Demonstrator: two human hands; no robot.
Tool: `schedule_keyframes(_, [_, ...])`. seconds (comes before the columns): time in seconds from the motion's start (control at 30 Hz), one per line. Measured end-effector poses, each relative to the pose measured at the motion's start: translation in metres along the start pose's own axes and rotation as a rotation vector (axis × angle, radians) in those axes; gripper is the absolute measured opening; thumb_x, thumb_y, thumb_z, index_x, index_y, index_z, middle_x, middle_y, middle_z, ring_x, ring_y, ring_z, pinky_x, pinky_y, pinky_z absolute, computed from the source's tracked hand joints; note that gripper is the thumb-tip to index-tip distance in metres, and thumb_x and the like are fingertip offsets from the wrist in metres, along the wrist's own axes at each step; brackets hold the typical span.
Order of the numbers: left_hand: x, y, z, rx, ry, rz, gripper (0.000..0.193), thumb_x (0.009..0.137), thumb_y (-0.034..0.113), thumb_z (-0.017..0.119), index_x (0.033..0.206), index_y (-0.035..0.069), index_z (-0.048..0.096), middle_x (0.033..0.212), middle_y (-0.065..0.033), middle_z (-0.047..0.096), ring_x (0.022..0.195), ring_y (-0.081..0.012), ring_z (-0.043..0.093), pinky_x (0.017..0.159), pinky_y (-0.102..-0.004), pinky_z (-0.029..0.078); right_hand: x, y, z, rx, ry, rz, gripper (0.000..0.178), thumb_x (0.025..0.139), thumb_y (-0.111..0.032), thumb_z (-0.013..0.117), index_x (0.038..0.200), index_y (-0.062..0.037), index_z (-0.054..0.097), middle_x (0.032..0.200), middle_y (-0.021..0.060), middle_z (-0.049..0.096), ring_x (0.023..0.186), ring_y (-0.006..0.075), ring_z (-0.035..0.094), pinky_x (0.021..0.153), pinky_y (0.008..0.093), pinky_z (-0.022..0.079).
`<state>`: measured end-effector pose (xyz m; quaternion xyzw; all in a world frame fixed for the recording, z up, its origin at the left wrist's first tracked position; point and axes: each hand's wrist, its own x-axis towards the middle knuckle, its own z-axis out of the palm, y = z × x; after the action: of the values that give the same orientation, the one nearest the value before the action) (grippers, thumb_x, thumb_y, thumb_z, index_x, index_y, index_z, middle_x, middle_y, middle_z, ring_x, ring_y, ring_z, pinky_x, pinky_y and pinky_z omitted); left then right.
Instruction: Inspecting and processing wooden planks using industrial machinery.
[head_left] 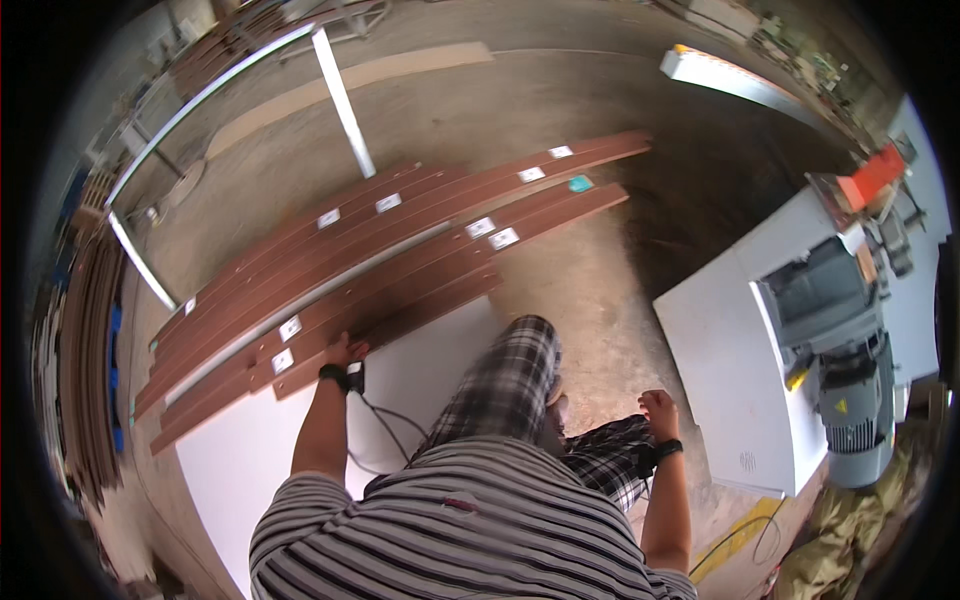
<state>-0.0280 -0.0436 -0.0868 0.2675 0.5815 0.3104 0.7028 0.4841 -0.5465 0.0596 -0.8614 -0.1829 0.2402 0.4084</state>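
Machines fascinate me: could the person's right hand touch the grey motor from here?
Probably not without leaning or stepping closer: the white cabinet lies between the right hand and the motor.

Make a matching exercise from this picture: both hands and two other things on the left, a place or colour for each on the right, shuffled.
Things:
1. left hand
2. right hand
3. long boards
4. motor

Places and colours:
A. grey, with a yellow triangle on it
B. beside the plaid trousers, away from the boards
C. reddish brown, with white labels
D. at the boards' near edge

Pairs: 1-D, 2-B, 3-C, 4-A
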Motion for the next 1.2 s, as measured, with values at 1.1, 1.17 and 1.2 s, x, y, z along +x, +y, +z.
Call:
schedule_keyframes(1.1, [-0.106, 0.02, 0.017, 1.093, -0.177, -0.349, 0.033, 0.082, 0.027, 0.066, 0.084, -0.005, 0.063, 0.081, -0.0176, 0.069, 0.07, -0.0289, 0.069, 0.065, -0.04, 0.056, 0.002, 0.062, -0.028, 0.209, -0.003, 0.106, 0.023, 0.087, -0.02, 0.059, 0.098, -0.0027, 0.07, 0.1, 0.0056, 0.069, 0.098, 0.0162, 0.062, 0.089, 0.0297, 0.046])
schedule_keyframes(1.17, [-0.105, 0.02, 0.018, 1.098, -0.181, -0.331, 0.035, 0.082, 0.027, 0.067, 0.086, -0.007, 0.061, 0.082, -0.0194, 0.069, 0.071, -0.0296, 0.069, 0.066, -0.0402, 0.057, 0.007, 0.074, -0.026, 0.257, -0.033, 0.086, 0.024, 0.088, -0.02, 0.059, 0.099, -0.0012, 0.069, 0.1, 0.0065, 0.069, 0.098, 0.0167, 0.062, 0.089, 0.0298, 0.046])
schedule_keyframes(1.2, [-0.101, 0.018, 0.015, 1.104, -0.177, -0.328, 0.033, 0.082, 0.026, 0.066, 0.085, -0.007, 0.06, 0.081, -0.0191, 0.069, 0.07, -0.0294, 0.069, 0.064, -0.0397, 0.057, 0.009, 0.077, -0.023, 0.257, -0.036, 0.084, 0.024, 0.088, -0.02, 0.059, 0.099, -0.0012, 0.069, 0.1, 0.0065, 0.069, 0.098, 0.0167, 0.062, 0.089, 0.0298, 0.046])
